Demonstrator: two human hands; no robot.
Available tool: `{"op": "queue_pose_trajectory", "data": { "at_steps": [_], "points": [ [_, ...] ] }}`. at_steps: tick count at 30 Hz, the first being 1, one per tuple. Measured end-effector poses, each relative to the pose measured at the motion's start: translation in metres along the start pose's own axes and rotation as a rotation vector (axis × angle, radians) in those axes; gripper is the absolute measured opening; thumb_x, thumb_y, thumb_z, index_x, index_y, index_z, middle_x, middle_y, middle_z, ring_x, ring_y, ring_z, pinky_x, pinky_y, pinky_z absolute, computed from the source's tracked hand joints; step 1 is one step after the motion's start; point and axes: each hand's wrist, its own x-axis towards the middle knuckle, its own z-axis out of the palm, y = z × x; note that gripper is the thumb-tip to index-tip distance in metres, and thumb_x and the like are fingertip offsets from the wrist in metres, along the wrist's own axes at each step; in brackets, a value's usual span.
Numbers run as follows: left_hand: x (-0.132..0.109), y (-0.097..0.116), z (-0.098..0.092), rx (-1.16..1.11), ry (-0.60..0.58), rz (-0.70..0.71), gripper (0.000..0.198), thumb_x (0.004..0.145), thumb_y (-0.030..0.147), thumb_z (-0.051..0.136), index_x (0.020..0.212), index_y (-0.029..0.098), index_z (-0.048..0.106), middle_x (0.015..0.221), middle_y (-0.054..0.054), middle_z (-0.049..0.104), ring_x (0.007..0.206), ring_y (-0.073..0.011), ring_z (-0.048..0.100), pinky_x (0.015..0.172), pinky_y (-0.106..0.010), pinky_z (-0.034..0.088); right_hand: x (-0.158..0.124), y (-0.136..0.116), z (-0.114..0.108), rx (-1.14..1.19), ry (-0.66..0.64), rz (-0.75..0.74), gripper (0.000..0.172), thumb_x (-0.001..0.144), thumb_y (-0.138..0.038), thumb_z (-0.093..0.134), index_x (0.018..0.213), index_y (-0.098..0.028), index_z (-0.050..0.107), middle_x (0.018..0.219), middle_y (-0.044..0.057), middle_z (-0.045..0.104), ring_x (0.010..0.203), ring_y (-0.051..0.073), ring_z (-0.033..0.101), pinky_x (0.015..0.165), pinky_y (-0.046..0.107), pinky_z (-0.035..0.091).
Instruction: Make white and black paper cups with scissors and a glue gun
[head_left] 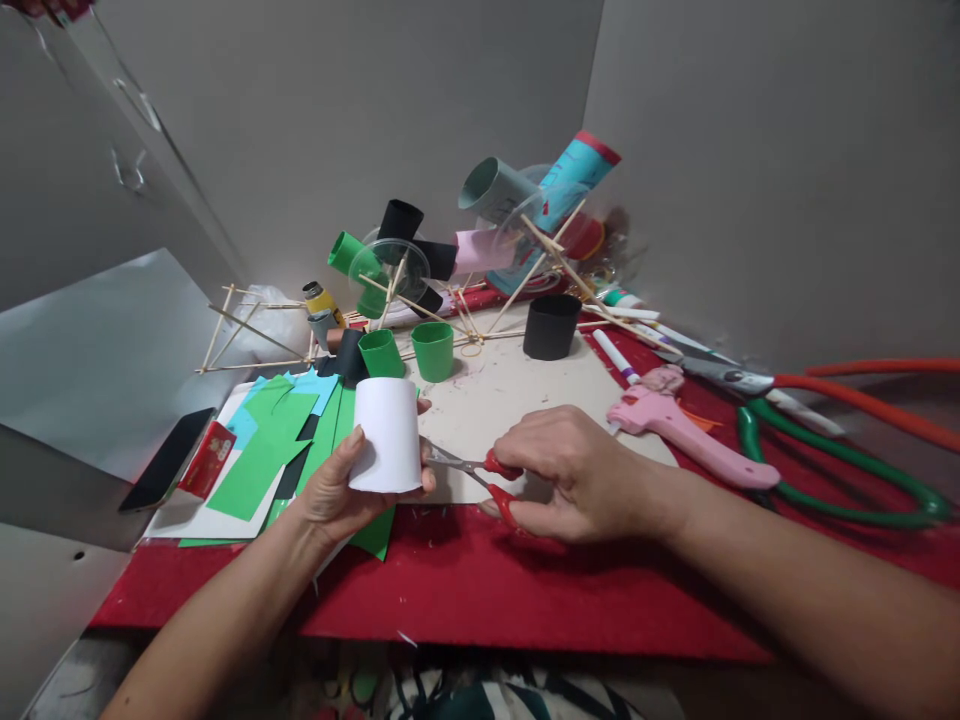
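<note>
Upright white paper tube [386,435] in left hand [334,490], grip wrapped round its wall, above front edge of surface [480,590], left of middle. Right hand [574,475] clenched on red-handled scissors [469,468], blades at tube's lower right side. Probably best: hold lightly without crushing, keep blades square to wall, snip short. Blade tips hidden behind tube; handle loops covered by fingers.

White paper tube [386,435]: rolled into cylinder, upright, slightly tilted, held off table in left hand [334,490], above green paper sheets. Red-handled scissors [480,475]: gripped by right hand [577,475], lying roughly level, metal blades pointing left, tips at tube's lower right edge
</note>
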Motion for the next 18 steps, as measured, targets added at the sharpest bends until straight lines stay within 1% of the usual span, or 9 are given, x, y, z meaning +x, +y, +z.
{"op": "queue_pose_trajectory", "data": {
  "at_steps": [2, 4, 7, 9, 11, 13, 15, 18],
  "points": [
    [0.0, -0.001, 0.0, 0.011, -0.013, 0.011, 0.078, 0.064, 0.048, 0.084, 0.129, 0.015, 0.054, 0.097, -0.009, 0.07, 0.085, -0.0212, 0.068, 0.076, -0.031, 0.055, 0.0, -0.001, 0.0, 0.002, 0.026, -0.011, 0.018, 0.082, -0.027, 0.054, 0.066, -0.021, 0.05, 0.052, -0.004, 0.051, 0.047, 0.012, 0.045, 0.053, 0.026, 0.029],
    [0.0, -0.001, 0.002, 0.022, -0.008, 0.031, 0.076, 0.065, 0.048, 0.083, 0.127, 0.015, 0.055, 0.096, -0.008, 0.07, 0.083, -0.0213, 0.068, 0.077, -0.032, 0.055, 0.0, -0.001, -0.001, 0.003, 0.058, -0.023, 0.017, 0.082, -0.026, 0.055, 0.067, -0.021, 0.049, 0.052, -0.004, 0.051, 0.047, 0.012, 0.044, 0.053, 0.026, 0.03],
    [0.003, 0.0, 0.004, 0.03, 0.043, 0.066, 0.067, 0.069, 0.05, 0.079, 0.122, 0.013, 0.058, 0.093, -0.01, 0.071, 0.081, -0.0234, 0.069, 0.077, -0.035, 0.055, 0.001, -0.001, -0.002, -0.001, 0.128, -0.033, 0.016, 0.081, -0.024, 0.056, 0.067, -0.021, 0.049, 0.052, -0.004, 0.049, 0.048, 0.012, 0.043, 0.053, 0.026, 0.03],
    [0.006, 0.002, 0.004, 0.038, 0.09, 0.083, 0.061, 0.072, 0.049, 0.075, 0.118, 0.012, 0.059, 0.094, -0.012, 0.071, 0.082, -0.0246, 0.069, 0.076, -0.037, 0.055, 0.002, -0.002, -0.004, 0.0, 0.203, -0.022, 0.019, 0.081, -0.025, 0.059, 0.066, -0.021, 0.048, 0.052, -0.004, 0.048, 0.047, 0.012, 0.041, 0.051, 0.026, 0.029],
    [0.008, 0.003, 0.002, 0.064, 0.156, 0.091, 0.054, 0.074, 0.045, 0.074, 0.113, 0.012, 0.061, 0.097, -0.013, 0.072, 0.087, -0.0251, 0.069, 0.079, -0.038, 0.055, 0.002, -0.003, -0.007, 0.009, 0.292, 0.01, 0.023, 0.083, -0.027, 0.061, 0.065, -0.021, 0.047, 0.051, -0.005, 0.044, 0.046, 0.011, 0.038, 0.049, 0.025, 0.029],
    [0.01, 0.001, -0.001, 0.124, 0.218, 0.098, 0.048, 0.073, 0.04, 0.077, 0.11, 0.012, 0.063, 0.102, -0.014, 0.071, 0.093, -0.0247, 0.068, 0.086, -0.038, 0.053, 0.002, -0.004, -0.012, 0.019, 0.394, 0.057, 0.025, 0.082, -0.028, 0.063, 0.064, -0.021, 0.047, 0.05, -0.006, 0.041, 0.045, 0.01, 0.036, 0.047, 0.024, 0.028],
    [0.013, -0.002, -0.006, 0.205, 0.239, 0.106, 0.05, 0.069, 0.038, 0.082, 0.108, 0.012, 0.064, 0.104, -0.013, 0.071, 0.096, -0.0239, 0.066, 0.09, -0.036, 0.05, -0.001, -0.003, -0.018, 0.03, 0.528, 0.099, 0.024, 0.08, -0.026, 0.066, 0.063, -0.021, 0.049, 0.049, -0.006, 0.041, 0.044, 0.01, 0.036, 0.046, 0.025, 0.03],
    [0.017, -0.008, -0.011, 0.34, 0.245, 0.116, 0.061, 0.06, 0.041, 0.088, 0.107, 0.012, 0.064, 0.104, -0.013, 0.07, 0.094, -0.0231, 0.065, 0.087, -0.034, 0.048, -0.006, 0.001, -0.027, 0.044, 0.713, 0.133, 0.02, 0.08, -0.024, 0.067, 0.065, -0.021, 0.054, 0.052, -0.006, 0.046, 0.044, 0.01, 0.04, 0.046, 0.025, 0.033]
  ]
}}
